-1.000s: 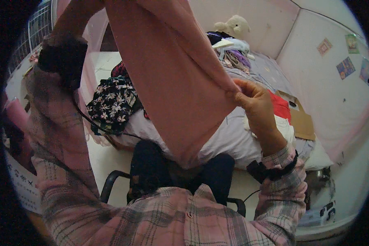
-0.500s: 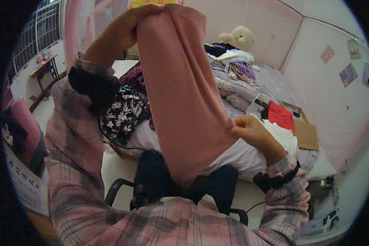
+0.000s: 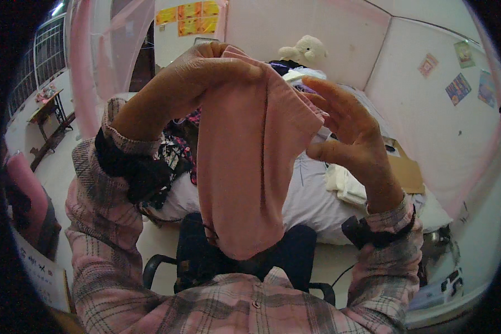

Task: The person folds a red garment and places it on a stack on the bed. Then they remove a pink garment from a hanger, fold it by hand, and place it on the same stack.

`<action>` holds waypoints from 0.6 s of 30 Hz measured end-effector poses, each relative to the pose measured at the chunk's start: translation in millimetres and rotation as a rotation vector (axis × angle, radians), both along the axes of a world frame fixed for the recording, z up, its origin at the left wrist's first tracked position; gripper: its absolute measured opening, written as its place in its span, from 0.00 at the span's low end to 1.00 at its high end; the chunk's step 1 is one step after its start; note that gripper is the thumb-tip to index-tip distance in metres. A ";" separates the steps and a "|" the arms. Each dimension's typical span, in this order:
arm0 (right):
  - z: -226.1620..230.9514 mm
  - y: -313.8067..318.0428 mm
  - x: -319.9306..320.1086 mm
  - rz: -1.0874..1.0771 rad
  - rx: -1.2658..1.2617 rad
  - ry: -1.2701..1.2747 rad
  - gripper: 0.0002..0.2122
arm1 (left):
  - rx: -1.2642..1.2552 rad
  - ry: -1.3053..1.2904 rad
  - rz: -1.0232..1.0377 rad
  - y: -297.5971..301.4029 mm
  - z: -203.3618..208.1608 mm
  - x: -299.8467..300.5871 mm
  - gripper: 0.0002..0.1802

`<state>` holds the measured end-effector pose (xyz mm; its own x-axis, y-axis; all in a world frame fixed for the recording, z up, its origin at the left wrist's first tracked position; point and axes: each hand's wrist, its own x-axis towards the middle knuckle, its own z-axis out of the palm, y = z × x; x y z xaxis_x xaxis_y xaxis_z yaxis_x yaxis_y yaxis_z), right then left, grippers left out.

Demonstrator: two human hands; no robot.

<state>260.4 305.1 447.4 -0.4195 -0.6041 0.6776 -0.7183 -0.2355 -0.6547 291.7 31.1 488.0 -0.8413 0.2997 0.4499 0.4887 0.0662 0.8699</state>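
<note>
A plain pink cloth (image 3: pixel 242 161), its exact kind of garment unclear, hangs in long folds in front of my body. Its top edge is pinched by my left hand (image 3: pixel 217 69), whose thumb lies across the front. My right hand (image 3: pixel 353 133) is at the cloth's upper right edge with thumb and fingers spread apart; some fingertips are close to or behind that edge, and whether they touch it I cannot tell. The lower end of the cloth hangs over my dark-trousered lap, with a thin dark loop near its bottom left.
Ahead stands a bed (image 3: pixel 317 192) with rumpled bedding, piled clothes and a white plush toy (image 3: pixel 306 51). Dark floral clothing (image 3: pixel 172 158) lies at its left, folded white cloth (image 3: pixel 345 183) and a cardboard box (image 3: pixel 404 170) at its right. A pink chair (image 3: pixel 30 189) stands at far left.
The cloth now hangs shorter and more gathered. My left hand has come lower and inward. My right hand has left the cloth's lower right side and risen to its upper edge, fingers opening.
</note>
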 end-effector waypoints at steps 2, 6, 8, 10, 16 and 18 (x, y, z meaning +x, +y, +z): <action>4.5 1.0 -0.5 -0.068 0.154 0.195 0.35 | -0.039 0.031 0.007 3.2 1.3 2.2 0.10; 4.7 4.9 5.6 -0.024 0.236 0.183 0.31 | -0.121 0.058 0.002 2.7 0.7 10.3 0.10; 4.6 4.3 11.2 -0.021 0.253 0.299 0.28 | -0.145 0.033 -0.006 1.3 -1.0 14.0 0.11; 1.6 0.7 18.5 -0.055 0.257 0.405 0.26 | -0.183 0.023 -0.037 -0.8 -2.0 16.3 0.13; -11.3 -5.9 33.6 -0.175 0.237 0.416 0.21 | -0.202 -0.058 -0.063 -9.0 -8.2 19.6 0.21; -12.2 -5.7 33.7 -0.197 0.267 0.486 0.21 | -0.220 -0.072 -0.063 -11.0 -11.7 18.1 0.21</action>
<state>294.1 299.4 435.2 -0.2204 -0.7224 0.6554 -0.9644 0.0609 -0.2572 309.8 20.1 476.3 -0.8455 0.4365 0.3075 0.4350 0.2292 0.8708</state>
